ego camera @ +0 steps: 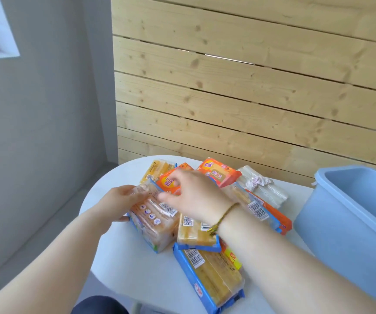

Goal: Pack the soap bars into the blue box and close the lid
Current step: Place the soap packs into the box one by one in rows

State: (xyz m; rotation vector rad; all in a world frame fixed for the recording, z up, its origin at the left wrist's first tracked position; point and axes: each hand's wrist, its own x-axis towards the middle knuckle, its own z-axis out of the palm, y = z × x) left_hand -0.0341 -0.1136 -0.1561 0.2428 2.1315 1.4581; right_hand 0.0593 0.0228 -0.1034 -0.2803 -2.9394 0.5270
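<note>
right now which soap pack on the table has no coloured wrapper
The pale whitish pack at the back right, toward the blue box, topped by a crumpled knot. The others all show orange, yellow or blue print.

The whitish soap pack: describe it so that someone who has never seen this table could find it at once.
Find the white table before the wooden slat wall, with the blue box at its right. In the pile of soap packs, look at the back corner nearest the box: the whitish soap pack is the only pale one, its neighbours being orange or yellow.
</note>
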